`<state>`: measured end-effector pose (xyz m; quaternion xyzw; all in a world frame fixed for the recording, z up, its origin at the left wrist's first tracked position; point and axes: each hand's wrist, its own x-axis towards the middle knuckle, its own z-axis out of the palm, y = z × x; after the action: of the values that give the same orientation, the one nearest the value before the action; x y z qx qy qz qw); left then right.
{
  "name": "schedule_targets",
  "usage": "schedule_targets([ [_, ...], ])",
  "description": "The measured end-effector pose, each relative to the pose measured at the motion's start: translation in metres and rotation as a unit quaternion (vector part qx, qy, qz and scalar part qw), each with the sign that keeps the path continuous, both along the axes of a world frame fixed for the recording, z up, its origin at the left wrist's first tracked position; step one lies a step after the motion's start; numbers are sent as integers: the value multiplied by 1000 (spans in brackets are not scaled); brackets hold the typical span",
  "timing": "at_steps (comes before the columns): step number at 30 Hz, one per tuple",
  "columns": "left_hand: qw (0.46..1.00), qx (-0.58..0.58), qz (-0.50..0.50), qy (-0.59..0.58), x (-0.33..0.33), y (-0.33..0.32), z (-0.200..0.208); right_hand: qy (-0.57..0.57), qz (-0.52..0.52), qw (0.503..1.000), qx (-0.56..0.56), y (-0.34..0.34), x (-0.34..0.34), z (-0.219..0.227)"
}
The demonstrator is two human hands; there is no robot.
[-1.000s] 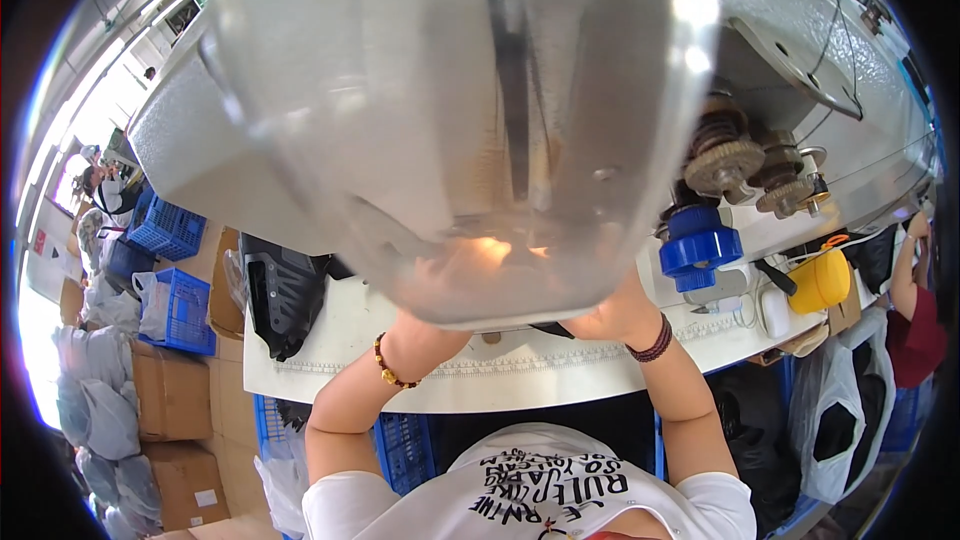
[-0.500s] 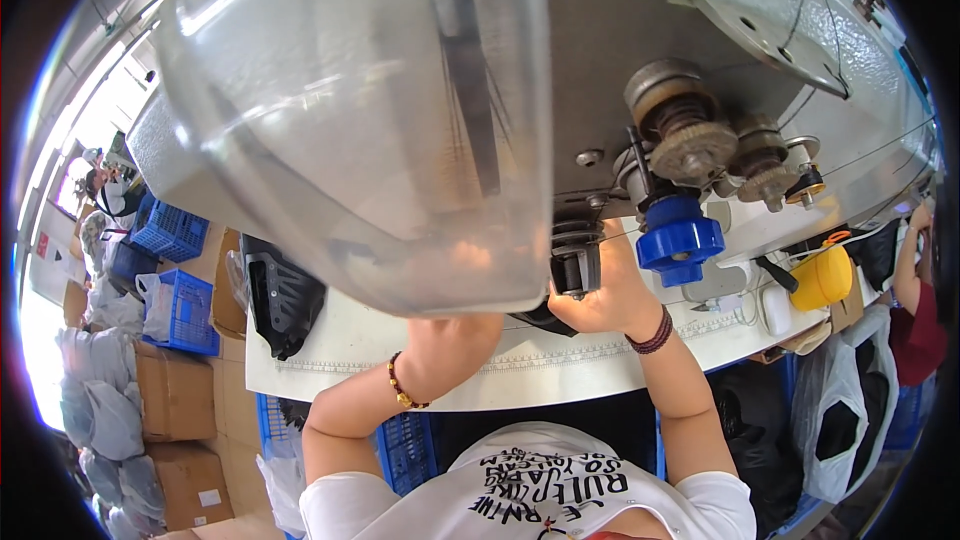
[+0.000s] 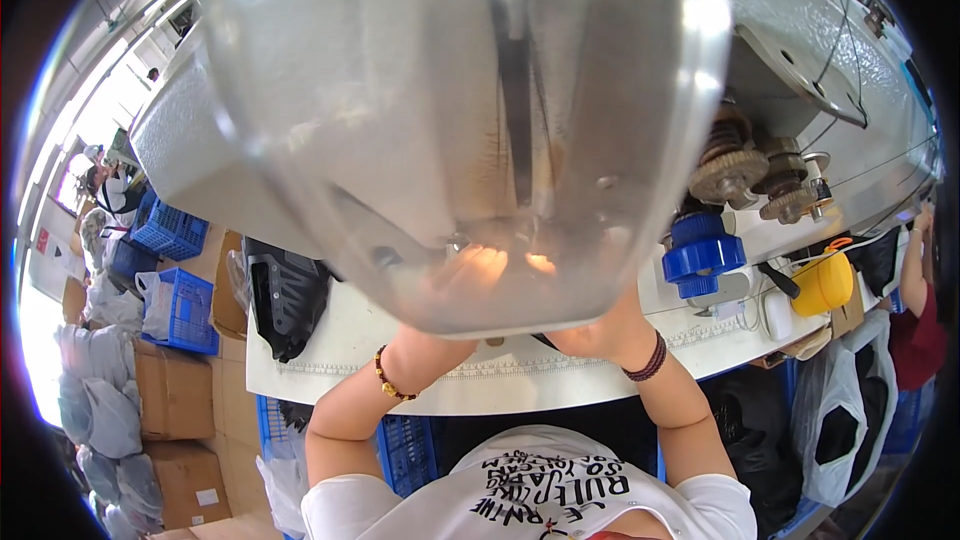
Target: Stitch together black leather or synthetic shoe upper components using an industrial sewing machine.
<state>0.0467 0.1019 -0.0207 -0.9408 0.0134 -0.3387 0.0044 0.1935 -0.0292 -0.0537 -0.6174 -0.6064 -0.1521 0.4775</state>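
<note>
Clear guard [image 3: 440,190] of the sewing machine [image 3: 170,145] filled the upper middle and blurred most of the work area. Both hands were in under it, reaching over the near edge of the white surface [image 3: 350,330].

Dark piece [image 3: 543,339]: only a sliver showed, below the guard's lower rim, in from the middle of the near edge. It lay to the left of the right hand [image 3: 600,328], just beside it or touching; could not settle which. Right hand was the nearer one to the visible part. Left hand [image 3: 432,348] stood across from it, a gap between. Long axis of the piece: hidden, not readable.

Fingers: left ones pointed inward from the near edge, a smear with warm light on them; right ones lost behind the guard. Could not tell whether either set was closed, spread or gripping.

Around them: ruler strip [image 3: 520,368] along the near edge. Blue knob [image 3: 703,255] on the machine, to the right of the right hand. Toward the right end, a white bottle [image 3: 776,315] and a yellow tub [image 3: 824,282], side by side. At the left edge, black parts [image 3: 285,300], well apart from the left hand. A co-worker's arm [image 3: 913,270] showed past the right end.
</note>
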Motion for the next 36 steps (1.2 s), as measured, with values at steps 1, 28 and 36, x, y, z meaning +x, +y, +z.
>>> schedule_targets([
  [1, 1000, 1, 0, 1, 0, 1, 1, 7, -4, 1000, 6, 0, -2, -1],
  [28, 999, -34, -6, 35, 0, 10, -7, 35, 11, 999, 2, 14, 4, -7],
  [36, 999, -17, 18, 41, -3, 9, -13, 102, 29, 994, 7, 14, 5, -10],
])
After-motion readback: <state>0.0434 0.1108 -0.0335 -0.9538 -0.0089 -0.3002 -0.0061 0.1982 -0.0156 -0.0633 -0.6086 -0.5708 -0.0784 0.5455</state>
